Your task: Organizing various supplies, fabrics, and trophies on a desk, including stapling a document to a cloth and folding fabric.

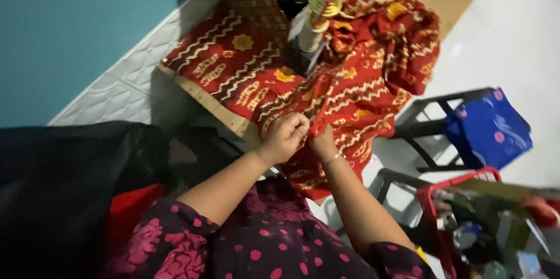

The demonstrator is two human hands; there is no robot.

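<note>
A red cloth (361, 75) with yellow and white patterns lies bunched over a wooden table (204, 103). My left hand (284, 136) and my right hand (322, 142) meet at the cloth's near edge, and both pinch a fold of it between fingers and thumb. A thin bracelet circles my right wrist. My sleeves are dark with pink dots.
Another person's forearm with yellow bangles (324, 0) reaches down onto the cloth at the top. A blue bag (489, 128) rests on a black stool (429, 121) to the right. A red basket (461, 181) of mixed items stands lower right. A white quilted mattress (125, 83) leans against a teal wall.
</note>
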